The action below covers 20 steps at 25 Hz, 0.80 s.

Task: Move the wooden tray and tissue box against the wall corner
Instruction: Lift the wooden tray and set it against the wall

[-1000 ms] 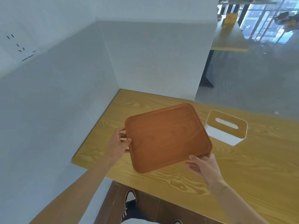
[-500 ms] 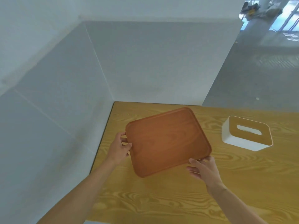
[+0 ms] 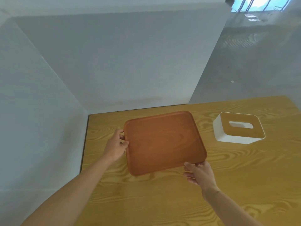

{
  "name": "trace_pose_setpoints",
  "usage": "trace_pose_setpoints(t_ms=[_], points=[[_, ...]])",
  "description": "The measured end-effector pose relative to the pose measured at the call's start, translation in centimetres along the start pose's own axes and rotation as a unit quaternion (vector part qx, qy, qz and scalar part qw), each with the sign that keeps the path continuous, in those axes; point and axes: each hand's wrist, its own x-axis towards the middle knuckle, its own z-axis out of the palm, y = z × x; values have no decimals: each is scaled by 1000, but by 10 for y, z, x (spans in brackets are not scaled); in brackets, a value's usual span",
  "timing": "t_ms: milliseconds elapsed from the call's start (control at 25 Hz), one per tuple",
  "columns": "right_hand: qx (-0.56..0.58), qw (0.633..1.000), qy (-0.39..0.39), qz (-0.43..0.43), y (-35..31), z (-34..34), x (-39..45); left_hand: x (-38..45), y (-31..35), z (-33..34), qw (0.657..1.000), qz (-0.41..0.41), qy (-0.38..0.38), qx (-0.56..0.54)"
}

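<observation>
wooden tray (image 3: 164,142) gripped at opposite edges by left hand (image 3: 116,145) and right hand (image 3: 200,174), short of the wall corner (image 3: 87,111); tissue box (image 3: 238,128) untouched; both placements judged pending

The place looks like an office or similar workspace, though little of it shows. A worktop (image 3: 211,193) of pale yellow wood grain fills the lower half of the frame, butted into a corner of plain grey-white walls (image 3: 114,62) at upper left. Beyond the wall's end, at right, lies a broad, glossy grey floor (image 3: 260,62), and a window (image 3: 259,4) shines at the upper right edge. A tissue box (image 3: 238,128) stands on the worktop.
</observation>
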Motion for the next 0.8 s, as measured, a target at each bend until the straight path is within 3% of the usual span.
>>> trace_pose_setpoints(t_ms=[480, 800], points=[[-49, 998, 17, 38, -25, -3, 124, 130, -3, 60, 998, -10, 31, 49], [-91, 994, 11, 63, -37, 3, 147, 156, 2, 67, 994, -19, 39, 101]])
